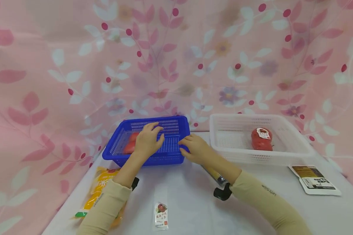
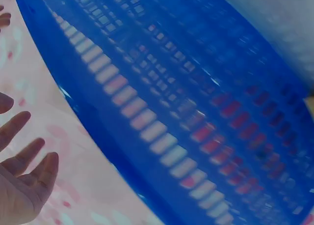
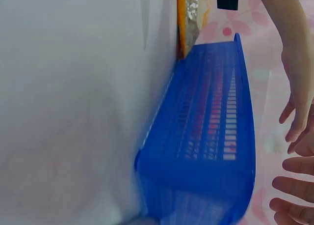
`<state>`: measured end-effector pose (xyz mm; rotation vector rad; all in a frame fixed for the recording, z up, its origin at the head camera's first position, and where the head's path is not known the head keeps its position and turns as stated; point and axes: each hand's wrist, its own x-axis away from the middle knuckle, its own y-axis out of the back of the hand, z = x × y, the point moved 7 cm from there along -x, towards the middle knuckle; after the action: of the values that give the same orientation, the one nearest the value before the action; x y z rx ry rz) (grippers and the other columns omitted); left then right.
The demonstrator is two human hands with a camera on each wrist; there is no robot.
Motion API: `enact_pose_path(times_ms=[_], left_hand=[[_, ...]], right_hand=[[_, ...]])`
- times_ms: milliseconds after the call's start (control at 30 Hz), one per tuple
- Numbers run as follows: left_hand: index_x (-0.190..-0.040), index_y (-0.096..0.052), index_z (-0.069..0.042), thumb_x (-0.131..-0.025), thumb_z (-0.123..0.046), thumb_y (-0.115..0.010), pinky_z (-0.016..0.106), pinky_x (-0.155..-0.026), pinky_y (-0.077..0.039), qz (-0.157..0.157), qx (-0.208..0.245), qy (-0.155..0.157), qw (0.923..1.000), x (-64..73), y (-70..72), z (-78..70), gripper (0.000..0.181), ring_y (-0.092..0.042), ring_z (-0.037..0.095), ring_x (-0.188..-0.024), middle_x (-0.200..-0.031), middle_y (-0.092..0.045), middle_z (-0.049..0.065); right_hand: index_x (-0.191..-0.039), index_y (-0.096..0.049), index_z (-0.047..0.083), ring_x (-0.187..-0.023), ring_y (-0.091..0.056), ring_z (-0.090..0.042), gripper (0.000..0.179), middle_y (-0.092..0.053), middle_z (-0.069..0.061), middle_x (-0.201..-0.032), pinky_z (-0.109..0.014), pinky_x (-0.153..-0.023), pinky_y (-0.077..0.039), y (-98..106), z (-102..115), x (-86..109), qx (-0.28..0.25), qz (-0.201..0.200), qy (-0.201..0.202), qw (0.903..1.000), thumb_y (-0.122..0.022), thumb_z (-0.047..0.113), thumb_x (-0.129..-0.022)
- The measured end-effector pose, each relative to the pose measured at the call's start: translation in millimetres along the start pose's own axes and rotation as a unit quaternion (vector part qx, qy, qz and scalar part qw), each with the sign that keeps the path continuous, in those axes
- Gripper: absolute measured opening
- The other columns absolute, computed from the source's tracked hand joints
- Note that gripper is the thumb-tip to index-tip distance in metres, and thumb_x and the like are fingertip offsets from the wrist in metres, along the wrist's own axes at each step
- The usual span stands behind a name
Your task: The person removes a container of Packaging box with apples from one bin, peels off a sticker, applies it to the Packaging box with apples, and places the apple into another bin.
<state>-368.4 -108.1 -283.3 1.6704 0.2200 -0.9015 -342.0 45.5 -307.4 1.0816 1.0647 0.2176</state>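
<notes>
A blue plastic basket [image 1: 176, 160] with slotted walls stands toward the back of the table, with red items [image 1: 129, 147] at its left end, partly behind my left hand. My left hand [image 1: 148, 140] hovers over the basket, fingers loosely bent and nothing in them. Beside the basket's right end is my right hand [image 1: 196, 150], its fingers spread and holding nothing; whether it touches the rim I cannot tell. In the left wrist view the basket wall [image 2: 147, 131] fills most of the picture. The right wrist view shows the basket's side [image 3: 196, 176] with the right fingers [image 3: 294, 188] apart from it.
To the right, a white basket [image 1: 238, 156] contains a red labelled package [image 1: 261, 139]. A brown and white pouch [image 1: 313, 179] lies at far right. Under the left forearm is a yellow bag [image 1: 97, 189]; a clear labelled sleeve [image 1: 161, 213] lies in front. Another packet [image 1: 213, 174] lies beneath the right forearm.
</notes>
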Motion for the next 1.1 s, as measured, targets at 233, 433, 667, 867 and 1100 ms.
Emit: enact_pose_path(times_ms=[233,433,667,867,1100], left_hand=[[-0.125,-0.055,-0.008,-0.087,-0.03,-0.057,0.057,-0.092,-0.037,0.095,0.03,0.146,0.9842,15.5,-2.8,66.8,0.044,-0.036,0.04,-0.125,-0.137,-0.04,0.019],[-0.134,-0.044,-0.003,-0.09,-0.033,-0.052,0.062,-0.096,-0.028,0.176,0.092,0.217,0.9558,31.4,-15.3,114.0,0.054,-0.031,0.045,-0.126,-0.14,-0.033,0.026],[-0.136,-0.038,0.003,-0.091,-0.035,-0.052,0.059,-0.099,-0.027,0.203,0.132,0.247,0.9382,45.5,-26.0,147.7,0.06,-0.031,0.044,-0.126,-0.136,-0.037,0.027],[-0.137,-0.034,0.004,-0.092,-0.035,-0.053,0.058,-0.1,-0.025,0.222,0.163,0.246,0.9295,45.9,-33.4,155.2,0.063,-0.029,0.045,-0.126,-0.137,-0.036,0.029],[-0.138,-0.028,0.01,-0.091,-0.037,-0.052,0.058,-0.101,-0.024,0.256,0.155,0.263,0.9173,46.9,-43.3,158.7,0.07,-0.026,0.048,-0.126,-0.137,-0.03,0.033]], right_hand=[[-0.108,-0.066,0.008,-0.102,-0.058,-0.02,0.026,-0.063,-0.006,-0.11,-0.031,-0.085,-0.048,-36.9,21.1,-30.2,-0.011,0.054,-0.014,0.9984,-0.06,0.022,-0.087],[-0.127,-0.054,0.01,-0.121,-0.045,-0.028,0.04,-0.048,-0.014,-0.133,-0.04,-0.099,-0.036,-74.9,30.9,-54.1,-0.042,0.138,-0.066,0.9874,-0.047,0.03,-0.094],[-0.136,-0.045,0.011,-0.128,-0.036,-0.03,0.046,-0.037,-0.014,-0.141,-0.044,-0.104,-0.029,-108.2,34.6,-79.9,-0.074,0.202,-0.135,0.9672,-0.038,0.036,-0.098],[-0.142,-0.035,0.016,-0.129,-0.034,-0.034,0.051,-0.028,-0.013,-0.146,-0.048,-0.103,-0.028,-134.0,30.2,-94.5,-0.079,0.253,-0.176,0.9481,-0.036,0.041,-0.097],[-0.145,-0.028,0.018,-0.135,-0.022,-0.026,0.055,-0.02,-0.01,-0.15,-0.044,-0.106,-0.024,-156.4,29.5,-103.0,-0.148,0.308,-0.149,0.9279,-0.042,0.038,-0.096]])
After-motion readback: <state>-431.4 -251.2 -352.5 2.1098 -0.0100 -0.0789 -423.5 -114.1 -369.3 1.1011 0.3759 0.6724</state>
